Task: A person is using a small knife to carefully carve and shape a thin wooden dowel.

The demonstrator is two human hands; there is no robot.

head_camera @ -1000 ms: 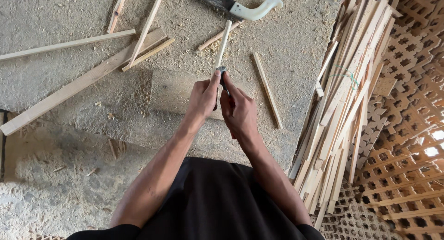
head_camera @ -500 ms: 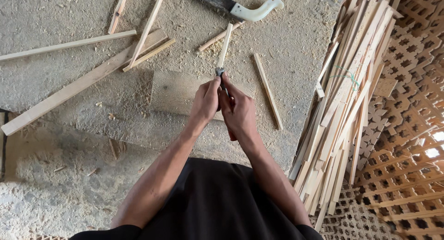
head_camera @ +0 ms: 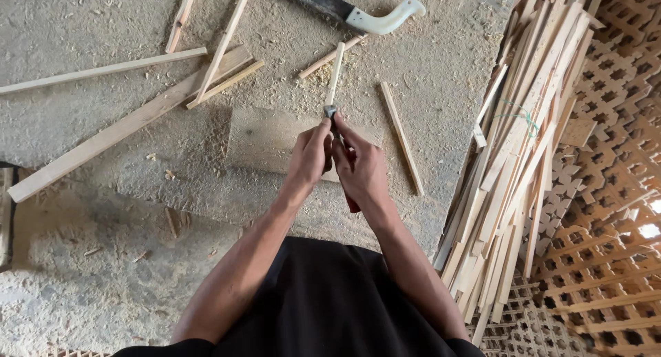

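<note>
Left hand and right hand pressed together over the floor, both grips clamped on a slim tool with a dull metal collar showing at the fingertips and a reddish end poking out below the right palm. Thin pale wood strip running straight up from the tool's tip, square-edged and smooth. Rough grey concrete underneath, dusted with fine sawdust. Flat weathered board just beneath the hands. Loose slats scattered to the left. Saw with dark blade and curved white handle at the top. Thick bundle of slats leaning at right against carved wooden lattice.
</note>
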